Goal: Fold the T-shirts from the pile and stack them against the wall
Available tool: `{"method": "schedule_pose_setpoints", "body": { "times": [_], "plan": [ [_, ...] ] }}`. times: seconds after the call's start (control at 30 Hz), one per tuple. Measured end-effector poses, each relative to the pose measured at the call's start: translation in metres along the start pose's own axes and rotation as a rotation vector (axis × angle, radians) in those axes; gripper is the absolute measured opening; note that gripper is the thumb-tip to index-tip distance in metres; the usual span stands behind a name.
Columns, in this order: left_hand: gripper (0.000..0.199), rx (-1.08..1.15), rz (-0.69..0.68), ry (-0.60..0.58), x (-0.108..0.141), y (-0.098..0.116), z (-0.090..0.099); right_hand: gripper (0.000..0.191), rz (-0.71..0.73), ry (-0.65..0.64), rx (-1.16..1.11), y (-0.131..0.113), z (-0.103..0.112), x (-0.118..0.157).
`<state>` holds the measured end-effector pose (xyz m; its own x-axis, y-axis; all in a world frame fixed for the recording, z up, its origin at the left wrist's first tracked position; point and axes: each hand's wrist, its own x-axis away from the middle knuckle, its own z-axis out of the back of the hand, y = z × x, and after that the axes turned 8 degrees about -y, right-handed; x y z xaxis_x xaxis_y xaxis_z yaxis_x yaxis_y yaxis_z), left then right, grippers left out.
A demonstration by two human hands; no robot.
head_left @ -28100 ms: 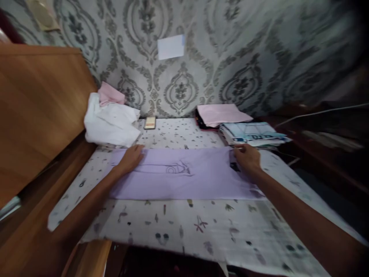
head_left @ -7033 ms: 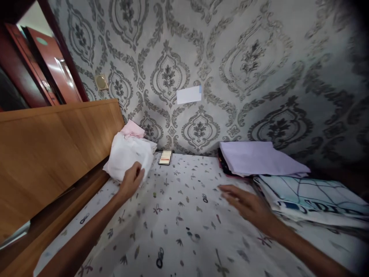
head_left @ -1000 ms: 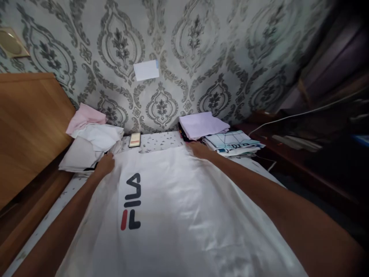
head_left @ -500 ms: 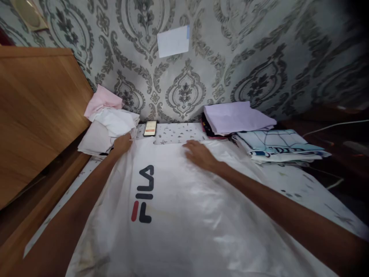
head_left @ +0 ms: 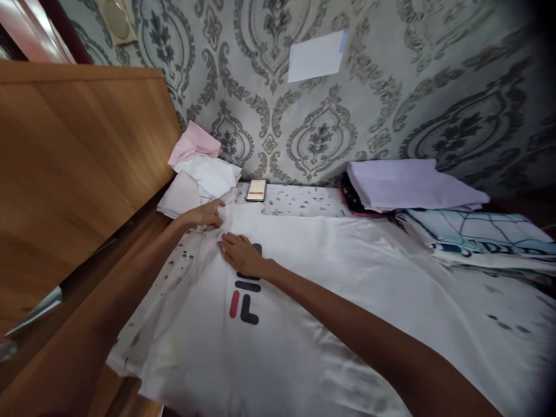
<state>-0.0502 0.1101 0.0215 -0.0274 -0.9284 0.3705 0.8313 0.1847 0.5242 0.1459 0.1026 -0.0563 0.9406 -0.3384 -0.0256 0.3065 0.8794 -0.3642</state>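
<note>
A white T-shirt [head_left: 299, 272] with a dark and red FILA print lies spread over the patterned sheet. My left hand [head_left: 207, 214] is at its far left edge, with the fingers closed on a bunched bit of the cloth. My right hand [head_left: 241, 253] lies flat on the shirt with its fingers stretched out, just right of my left hand, and covers the upper end of the print. Beyond my left hand is a pile of white and pink folded clothes [head_left: 212, 174].
A phone [head_left: 256, 190] lies on the patterned sheet [head_left: 304, 200] by the wall. Folded lilac cloth [head_left: 403, 184] and a printed light-blue garment [head_left: 486, 231] are stacked at right. A wooden panel [head_left: 87, 145] stands at left. A paper [head_left: 317, 56] is on the patterned wall.
My right hand has moved left across the shirt onto the print, close to my left hand. The shirt's left side has shifted, showing more sheet. The view has turned left.
</note>
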Motion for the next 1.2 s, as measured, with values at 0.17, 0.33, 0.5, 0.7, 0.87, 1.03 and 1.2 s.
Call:
{"method": "schedule_pose_setpoints", "body": {
  "times": [0.17, 0.33, 0.5, 0.7, 0.87, 1.03, 1.2],
  "plan": [
    [0.071, -0.094, -0.031, 0.039, 0.009, -0.018, -0.008, 0.043, -0.044, 0.019, -0.009, -0.002, -0.009, -0.005],
    [0.077, -0.227, 0.016, -0.022, 0.025, -0.021, -0.008, 0.046, -0.054, 0.011, -0.003, -0.004, -0.011, -0.006],
    [0.068, -0.486, 0.115, 0.119, 0.046, -0.024, -0.012, 0.048, -0.08, 0.0, 0.004, -0.006, -0.01, -0.006],
    [0.07, -0.517, 0.163, 0.19, 0.065, -0.042, -0.025, 0.047, -0.078, -0.026, 0.114, -0.018, -0.013, -0.012],
    [0.064, -0.262, 0.134, 0.366, 0.081, -0.071, -0.04, 0.047, -0.083, -0.022, 0.143, -0.041, -0.02, -0.032],
    [0.04, 0.074, 0.092, 0.45, 0.08, -0.09, -0.055, 0.046, -0.071, -0.038, 0.114, -0.053, -0.025, -0.046],
    [0.035, 0.133, 0.08, 0.485, 0.076, -0.086, -0.057, 0.047, -0.097, -0.082, 0.05, -0.055, -0.022, -0.044]
  ]
}}
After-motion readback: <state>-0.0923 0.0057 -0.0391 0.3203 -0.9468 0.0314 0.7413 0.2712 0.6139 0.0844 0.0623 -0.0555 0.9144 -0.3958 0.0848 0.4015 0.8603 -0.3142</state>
